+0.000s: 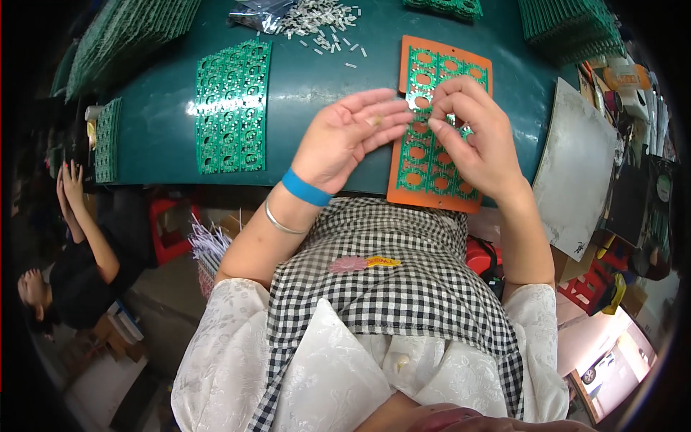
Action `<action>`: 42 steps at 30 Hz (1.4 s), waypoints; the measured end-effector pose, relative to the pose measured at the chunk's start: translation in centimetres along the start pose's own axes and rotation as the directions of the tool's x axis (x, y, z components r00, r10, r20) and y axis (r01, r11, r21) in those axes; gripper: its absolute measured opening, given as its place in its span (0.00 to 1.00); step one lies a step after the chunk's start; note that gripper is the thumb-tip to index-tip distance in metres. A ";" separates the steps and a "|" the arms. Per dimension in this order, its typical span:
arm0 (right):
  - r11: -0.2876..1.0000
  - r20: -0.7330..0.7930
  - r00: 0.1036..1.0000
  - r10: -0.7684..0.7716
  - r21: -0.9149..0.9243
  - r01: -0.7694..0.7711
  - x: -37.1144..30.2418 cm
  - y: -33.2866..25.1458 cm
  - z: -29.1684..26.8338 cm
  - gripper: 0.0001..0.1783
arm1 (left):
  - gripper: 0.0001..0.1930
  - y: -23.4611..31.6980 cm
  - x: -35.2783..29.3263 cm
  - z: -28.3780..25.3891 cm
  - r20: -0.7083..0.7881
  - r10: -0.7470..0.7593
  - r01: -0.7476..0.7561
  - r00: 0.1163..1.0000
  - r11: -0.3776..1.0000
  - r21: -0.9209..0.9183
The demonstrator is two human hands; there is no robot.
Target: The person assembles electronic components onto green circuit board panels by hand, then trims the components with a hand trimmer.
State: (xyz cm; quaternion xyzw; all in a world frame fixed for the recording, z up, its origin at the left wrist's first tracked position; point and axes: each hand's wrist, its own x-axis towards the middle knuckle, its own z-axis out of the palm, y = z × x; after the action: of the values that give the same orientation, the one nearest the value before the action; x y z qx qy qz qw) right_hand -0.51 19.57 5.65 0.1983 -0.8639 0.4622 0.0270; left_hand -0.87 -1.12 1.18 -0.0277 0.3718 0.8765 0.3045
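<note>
- The left hand (350, 137) is held palm up and open above the table's near edge, fingers spread flat toward the right; a few tiny pale parts rest near its fingertips, too small to identify.
- The right hand (475, 137) hovers over the flat orange rectangular carrier tray (440, 122), thumb and forefinger pinched close together; whether a part sits between them cannot be told.
- The orange tray lies on the dark green table top (317, 86), right of centre, bearing a green circuit board panel with round cut-outs (430, 155); the right hand covers its middle.
- A second green circuit board panel (232, 108) lies flat on the table, well apart to the left.
- A heap of small white components (317, 18) lies at the table's far edge beside a clear plastic bag (259, 13).
- Stacks of green boards (129, 32) stand at the far left and far right corners.
- A blue wristband (306, 189) and a thin silver bangle (279, 219) circle the left wrist.
- A grey flat sheet (576, 169) leans at the table's right edge.
</note>
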 end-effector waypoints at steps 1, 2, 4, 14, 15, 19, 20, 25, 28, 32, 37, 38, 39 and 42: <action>1.000 0.033 0.999 -0.009 -0.018 0.009 -0.4 0.3 -0.1 0.07 | 0.22 0.3 -0.1 -0.5 -0.021 0.040 -0.039 0.999 0.998 0.046; 0.999 0.064 0.998 -0.014 -0.038 0.017 -0.9 0.7 -0.2 0.07 | 0.22 0.7 -0.1 -0.8 -0.037 0.079 -0.075 0.996 0.993 0.091; 0.995 0.081 0.997 -0.015 -0.093 0.023 -1.9 1.6 0.2 0.07 | 0.23 1.6 -0.2 -0.8 -0.046 0.052 -0.046 0.998 0.991 0.127; 0.982 0.100 0.994 -0.037 -0.183 0.055 -2.8 2.0 0.9 0.07 | 0.21 1.1 -0.4 -0.7 -0.102 0.100 -0.080 0.990 0.979 0.189; 0.981 0.082 0.995 -0.065 -0.176 0.079 -2.7 2.0 1.0 0.07 | 0.20 1.2 -0.6 -0.7 -0.092 0.080 -0.059 0.993 0.976 0.208; 0.984 0.059 0.996 -0.067 -0.164 0.076 -2.7 2.0 1.0 0.07 | 0.18 1.4 -0.8 -0.7 -0.082 0.041 -0.019 0.996 0.968 0.251; 0.984 0.059 0.996 -0.067 -0.164 0.076 -2.7 2.0 0.9 0.07 | 0.18 1.3 -0.7 -1.0 -0.082 0.041 -0.019 0.996 0.968 0.251; 0.967 0.072 0.994 -0.084 -0.237 0.099 -2.4 1.9 1.0 0.06 | 0.11 0.9 -0.5 -1.9 -0.050 0.093 -0.073 0.994 0.949 0.307; 0.921 0.141 0.978 -0.156 -0.336 0.196 -2.1 1.8 1.4 0.07 | 0.11 0.7 -0.6 -1.8 -0.015 0.128 -0.107 0.992 0.880 0.463; 0.904 0.155 0.977 -0.148 -0.380 0.197 -2.1 1.4 1.5 0.07 | 0.13 0.4 -0.9 -1.0 0.003 0.169 -0.141 0.986 0.815 0.562; 0.952 0.125 0.987 -0.103 -0.276 0.134 -1.5 0.9 0.7 0.09 | 0.21 -0.3 -1.3 0.5 0.014 0.316 -0.232 0.949 0.667 0.708; 0.952 0.122 0.987 -0.102 -0.277 0.132 -1.4 0.5 0.8 0.09 | 0.23 -0.4 -1.3 0.7 0.027 0.369 -0.255 0.929 0.587 0.769; 0.968 0.071 0.991 -0.110 -0.218 0.123 -1.1 0.0 1.1 0.09 | 0.23 -0.4 -1.4 0.9 0.031 0.367 -0.257 0.930 0.585 0.769; 0.988 0.048 0.991 -0.128 -0.075 0.132 -1.1 -0.7 1.5 0.09 | 0.31 -0.1 -1.9 1.7 0.158 0.377 -0.321 0.913 0.420 0.849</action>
State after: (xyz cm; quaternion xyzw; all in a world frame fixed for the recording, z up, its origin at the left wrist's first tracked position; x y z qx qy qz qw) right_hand 0.93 18.36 5.15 0.2628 -0.8670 0.4209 0.0465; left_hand 1.01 -0.94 2.88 0.1803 0.7633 0.6154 0.0782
